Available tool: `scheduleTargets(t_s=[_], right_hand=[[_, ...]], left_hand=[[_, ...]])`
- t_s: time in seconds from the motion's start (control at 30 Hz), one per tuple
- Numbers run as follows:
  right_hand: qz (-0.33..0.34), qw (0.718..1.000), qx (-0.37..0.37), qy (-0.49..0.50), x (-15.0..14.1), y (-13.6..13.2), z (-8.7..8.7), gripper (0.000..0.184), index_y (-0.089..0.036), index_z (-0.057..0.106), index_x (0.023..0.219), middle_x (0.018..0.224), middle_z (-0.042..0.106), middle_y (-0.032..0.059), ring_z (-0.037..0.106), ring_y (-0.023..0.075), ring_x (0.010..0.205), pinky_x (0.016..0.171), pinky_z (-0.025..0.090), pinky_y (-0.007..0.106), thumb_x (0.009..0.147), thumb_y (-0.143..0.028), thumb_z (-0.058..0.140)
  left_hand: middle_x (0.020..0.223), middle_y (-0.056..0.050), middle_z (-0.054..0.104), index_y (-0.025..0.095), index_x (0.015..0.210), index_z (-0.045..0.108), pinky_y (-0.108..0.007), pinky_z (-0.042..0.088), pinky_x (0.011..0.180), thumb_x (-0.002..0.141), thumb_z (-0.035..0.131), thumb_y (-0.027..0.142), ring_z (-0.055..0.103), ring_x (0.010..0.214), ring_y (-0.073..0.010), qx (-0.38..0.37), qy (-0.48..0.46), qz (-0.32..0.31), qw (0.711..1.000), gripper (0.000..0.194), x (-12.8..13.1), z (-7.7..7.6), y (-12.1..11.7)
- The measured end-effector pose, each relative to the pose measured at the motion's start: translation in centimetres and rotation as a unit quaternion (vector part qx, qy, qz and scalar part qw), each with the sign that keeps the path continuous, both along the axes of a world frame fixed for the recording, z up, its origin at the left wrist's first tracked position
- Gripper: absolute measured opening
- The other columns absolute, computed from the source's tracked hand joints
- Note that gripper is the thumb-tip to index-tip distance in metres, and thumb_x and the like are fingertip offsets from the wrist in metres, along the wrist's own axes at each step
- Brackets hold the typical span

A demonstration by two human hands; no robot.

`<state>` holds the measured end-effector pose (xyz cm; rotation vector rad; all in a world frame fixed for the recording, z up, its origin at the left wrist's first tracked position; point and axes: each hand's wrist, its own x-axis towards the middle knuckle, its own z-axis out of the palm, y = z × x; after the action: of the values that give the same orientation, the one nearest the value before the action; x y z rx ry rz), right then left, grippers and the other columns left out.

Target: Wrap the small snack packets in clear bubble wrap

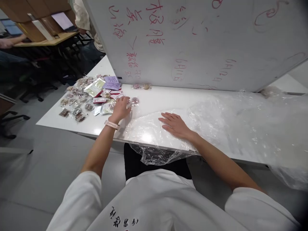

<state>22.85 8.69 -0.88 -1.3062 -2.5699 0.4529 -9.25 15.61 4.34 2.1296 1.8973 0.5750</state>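
My left hand (121, 108), with a pale watch band (112, 124) on its wrist, is at the right edge of a pile of small clear packets (77, 102). Its fingers are bent and apart over the packets; whether they touch one is hidden. One small packet (135, 101) lies just right of that hand. My right hand (175, 124) rests flat with spread fingers on a sheet of clear plastic film (154, 122). The film covers much of the table's right side and hangs over the front edge.
A whiteboard (202, 41) with red writing stands along the table's back. Two packets (141, 86) lie at its foot. Purple paper (112, 82) and red-and-white boxes (99, 100) are on the pile. At the far left are people (83, 16), chairs and a wooden desk (48, 41).
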Motion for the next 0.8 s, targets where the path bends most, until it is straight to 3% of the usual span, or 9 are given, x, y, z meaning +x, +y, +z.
scheduleTargets(t_s=[0.1, 0.17, 0.33, 0.53, 0.7, 0.8], right_hand=[[-0.007, 1.000, 0.009, 0.005, 0.3, 0.1, -0.3, 0.050, -0.039, 0.046, 0.148, 0.163, 0.034, -0.0055, 0.028, 0.0204, 0.153, 0.124, 0.026, 0.048, 0.104, -0.055, 0.027], [-0.010, 1.000, 0.006, 0.011, 0.4, 0.0, -0.2, 0.050, -0.037, 0.048, 0.147, 0.163, 0.035, -0.0042, 0.029, 0.0210, 0.152, 0.124, 0.026, 0.048, 0.104, -0.054, 0.028], [-0.021, 0.999, -0.001, 0.028, 0.3, -0.2, 0.2, 0.047, -0.039, 0.049, 0.145, 0.162, 0.037, -0.0061, 0.030, 0.0218, 0.151, 0.123, 0.028, 0.049, 0.104, -0.054, 0.029], [-0.094, 0.995, 0.006, 0.014, 0.8, 0.2, 0.4, 0.050, -0.033, 0.050, 0.145, 0.162, 0.036, -0.0016, 0.029, 0.0242, 0.152, 0.122, 0.028, 0.050, 0.104, -0.054, 0.030], [-0.130, 0.991, 0.014, -0.002, 0.8, 0.7, 0.1, 0.052, -0.030, 0.048, 0.148, 0.163, 0.034, 0.0021, 0.027, 0.0259, 0.152, 0.122, 0.025, 0.052, 0.105, -0.051, 0.030], [-0.137, 0.990, 0.027, 0.005, 0.8, 1.0, -0.3, 0.052, -0.028, 0.050, 0.148, 0.163, 0.036, 0.0031, 0.028, 0.0262, 0.151, 0.122, 0.025, 0.052, 0.106, -0.047, 0.027]], left_hand=[[0.146, -0.024, 0.046, 0.011, 0.154, 0.032, -0.056, 0.032, 0.108, 0.081, 0.072, 0.043, 0.037, 0.134, -0.0425, -0.051, 0.037, -0.027, 0.998, 0.089, 0.2, -1.4, 3.1], [0.145, -0.022, 0.047, 0.016, 0.156, 0.031, -0.056, 0.028, 0.108, 0.079, 0.073, 0.049, 0.038, 0.131, -0.0426, -0.030, 0.050, -0.047, 0.997, 0.093, 1.1, -2.2, 4.3], [0.129, -0.016, 0.056, 0.026, 0.132, 0.059, -0.050, 0.031, 0.101, 0.090, 0.059, 0.046, 0.042, 0.123, -0.0380, 0.047, 0.073, -0.057, 0.995, 0.046, 3.4, -3.5, 6.6], [0.105, -0.012, 0.060, 0.023, 0.113, 0.065, -0.041, 0.039, 0.086, 0.082, 0.065, 0.023, 0.055, 0.101, -0.0309, 0.029, -0.014, 0.027, 0.999, 0.030, 4.2, -3.1, 8.6], [0.096, -0.008, 0.062, 0.018, 0.099, 0.064, -0.042, 0.040, 0.090, 0.081, 0.055, 0.008, 0.056, 0.095, -0.0243, 0.055, -0.080, 0.029, 0.995, 0.023, 6.0, -0.4, 6.8], [0.103, -0.007, 0.062, 0.021, 0.103, 0.060, -0.040, 0.043, 0.090, 0.087, 0.051, 0.012, 0.056, 0.094, -0.0209, 0.085, -0.117, -0.070, 0.987, 0.021, 9.0, 1.4, 2.6]])
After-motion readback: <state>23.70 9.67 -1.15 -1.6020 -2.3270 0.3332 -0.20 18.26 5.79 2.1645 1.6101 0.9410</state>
